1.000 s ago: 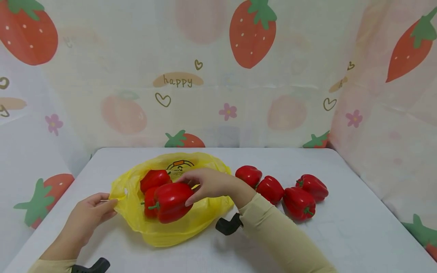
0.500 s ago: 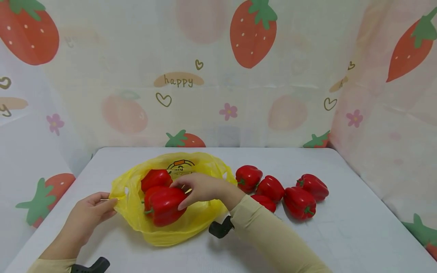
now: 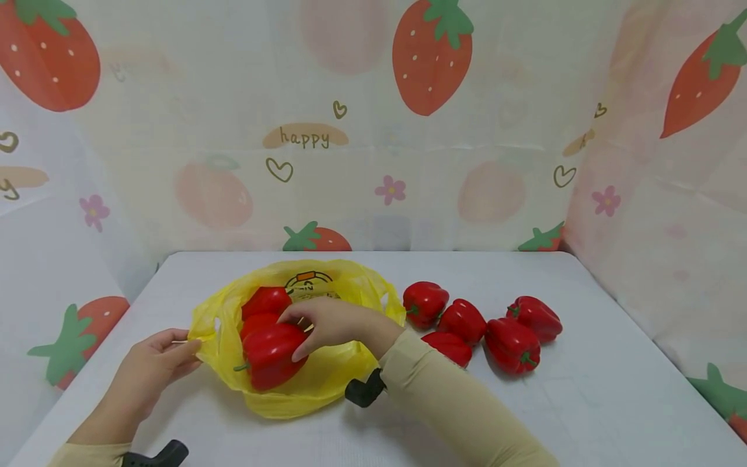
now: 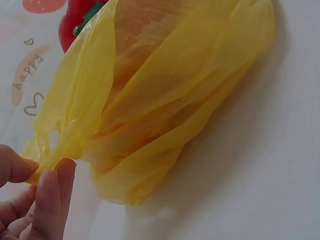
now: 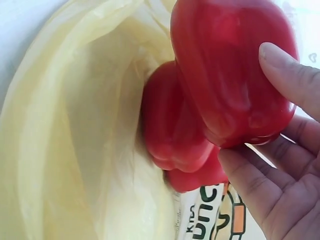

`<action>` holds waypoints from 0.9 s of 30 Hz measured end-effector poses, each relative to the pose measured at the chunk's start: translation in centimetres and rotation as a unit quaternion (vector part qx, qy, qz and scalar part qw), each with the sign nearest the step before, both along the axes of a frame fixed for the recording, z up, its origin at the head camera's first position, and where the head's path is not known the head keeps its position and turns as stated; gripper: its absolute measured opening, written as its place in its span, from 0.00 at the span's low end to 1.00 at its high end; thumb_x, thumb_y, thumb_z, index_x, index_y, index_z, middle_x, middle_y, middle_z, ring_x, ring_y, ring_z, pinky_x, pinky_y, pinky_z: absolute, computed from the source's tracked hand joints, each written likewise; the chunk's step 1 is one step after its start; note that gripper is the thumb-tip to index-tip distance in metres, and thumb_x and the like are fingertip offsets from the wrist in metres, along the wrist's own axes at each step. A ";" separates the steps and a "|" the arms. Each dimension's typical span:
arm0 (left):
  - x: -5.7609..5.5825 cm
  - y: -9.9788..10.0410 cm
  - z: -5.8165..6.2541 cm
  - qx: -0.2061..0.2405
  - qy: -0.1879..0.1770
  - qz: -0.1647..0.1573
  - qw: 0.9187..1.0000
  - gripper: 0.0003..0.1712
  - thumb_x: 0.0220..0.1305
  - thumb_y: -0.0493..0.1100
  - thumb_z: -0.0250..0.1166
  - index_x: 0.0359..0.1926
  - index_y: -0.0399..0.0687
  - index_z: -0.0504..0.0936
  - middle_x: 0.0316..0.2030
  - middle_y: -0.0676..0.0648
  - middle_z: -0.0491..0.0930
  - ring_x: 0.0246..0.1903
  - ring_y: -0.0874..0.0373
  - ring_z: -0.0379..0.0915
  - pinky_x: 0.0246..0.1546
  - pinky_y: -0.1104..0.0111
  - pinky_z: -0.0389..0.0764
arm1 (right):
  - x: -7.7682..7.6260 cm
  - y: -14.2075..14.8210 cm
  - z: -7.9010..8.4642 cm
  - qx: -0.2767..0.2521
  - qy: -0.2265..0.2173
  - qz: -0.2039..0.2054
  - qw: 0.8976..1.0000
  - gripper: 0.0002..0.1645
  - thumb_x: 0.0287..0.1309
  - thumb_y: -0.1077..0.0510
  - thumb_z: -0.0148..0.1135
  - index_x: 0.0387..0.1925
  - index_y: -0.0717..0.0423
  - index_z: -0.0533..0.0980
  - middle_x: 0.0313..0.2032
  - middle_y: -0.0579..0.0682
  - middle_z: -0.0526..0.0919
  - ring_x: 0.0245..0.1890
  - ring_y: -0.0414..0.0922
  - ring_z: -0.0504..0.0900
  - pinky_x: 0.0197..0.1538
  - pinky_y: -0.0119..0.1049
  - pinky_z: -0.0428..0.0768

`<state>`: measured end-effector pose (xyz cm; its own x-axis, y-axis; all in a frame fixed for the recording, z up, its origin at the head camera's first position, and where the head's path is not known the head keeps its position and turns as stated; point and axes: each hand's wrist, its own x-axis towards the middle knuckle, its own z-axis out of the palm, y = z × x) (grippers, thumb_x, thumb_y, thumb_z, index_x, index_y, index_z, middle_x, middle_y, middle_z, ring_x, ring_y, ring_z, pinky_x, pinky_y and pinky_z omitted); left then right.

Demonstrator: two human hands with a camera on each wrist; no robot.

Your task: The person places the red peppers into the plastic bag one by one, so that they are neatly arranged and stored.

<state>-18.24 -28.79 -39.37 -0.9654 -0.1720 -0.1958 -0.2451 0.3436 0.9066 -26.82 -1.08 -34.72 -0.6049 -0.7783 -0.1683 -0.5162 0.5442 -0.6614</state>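
"Where's the red pepper [image 3: 271, 358]?"
"At the mouth of the yellow bag [image 3: 286, 405], its blunt end pinched by the right hand [image 3: 335, 322]; the left hand [image 3: 156, 362] pinches the bag's edge."
"Handling?"
"Probably stiff but slick; grip around that blunt end. The bag looks thin, tearable."
"Hidden?"
"Parts of the two peppers [image 3: 265, 302] inside, and the bag's bottom. Weight, I can't tell."

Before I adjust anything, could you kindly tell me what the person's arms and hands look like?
The left hand and the right hand are ungloved, with no rings visible on the fingers. The plain, light-beige fabric sleeves reach near the wrists, the right one wrinkled. A small, angled black device juts out beside each sleeve's end. No cables show.
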 end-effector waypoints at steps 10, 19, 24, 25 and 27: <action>0.0 -0.1 0.0 -0.010 0.000 0.003 1.000 0.34 0.61 0.54 0.59 0.59 0.34 0.65 0.46 0.42 0.78 0.35 0.64 0.78 0.38 0.71 0.80 | 0.0 -1.3 -0.8 0.034 0.031 0.015 0.999 0.28 0.44 0.52 0.71 0.49 0.39 0.73 0.40 0.34 0.74 0.42 0.33 0.71 0.39 0.24 0.75; 0.0 -0.1 0.3 -0.019 0.000 0.001 1.000 0.33 0.62 0.53 0.58 0.59 0.34 0.64 0.48 0.40 0.76 0.34 0.66 0.77 0.38 0.72 0.80 | -0.2 -2.2 -0.9 0.071 0.045 0.034 0.996 0.28 0.42 0.51 0.72 0.48 0.39 0.72 0.40 0.34 0.74 0.42 0.33 0.70 0.40 0.23 0.75; 0.1 -0.2 0.2 -0.011 0.000 0.001 1.000 0.33 0.62 0.53 0.58 0.59 0.33 0.64 0.46 0.42 0.77 0.34 0.66 0.77 0.37 0.72 0.80 | -0.1 -2.4 -0.9 0.095 0.058 0.053 0.992 0.28 0.42 0.52 0.72 0.47 0.38 0.71 0.40 0.35 0.73 0.43 0.33 0.69 0.39 0.23 0.75; 0.1 -0.3 0.2 -0.010 0.001 0.001 1.000 0.33 0.62 0.53 0.58 0.59 0.33 0.64 0.46 0.42 0.78 0.34 0.66 0.77 0.38 0.72 0.80 | -0.1 -2.4 -0.8 0.100 0.059 0.056 0.992 0.28 0.42 0.52 0.72 0.47 0.38 0.71 0.40 0.35 0.73 0.44 0.33 0.69 0.39 0.23 0.75; 0.0 -0.3 0.2 -0.008 0.001 0.000 1.000 0.33 0.62 0.53 0.58 0.59 0.33 0.64 0.45 0.43 0.78 0.34 0.66 0.77 0.37 0.72 0.80 | 0.0 -2.3 -0.8 0.109 0.064 0.066 0.990 0.29 0.43 0.53 0.72 0.49 0.38 0.71 0.41 0.35 0.73 0.44 0.33 0.69 0.40 0.23 0.74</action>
<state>-18.22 -29.11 -39.21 -0.9656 -0.1758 -0.1916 -0.2440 0.3579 0.9013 -26.81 -3.39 -35.48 -0.5279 -0.8053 -0.2697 -0.6647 0.5895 -0.4591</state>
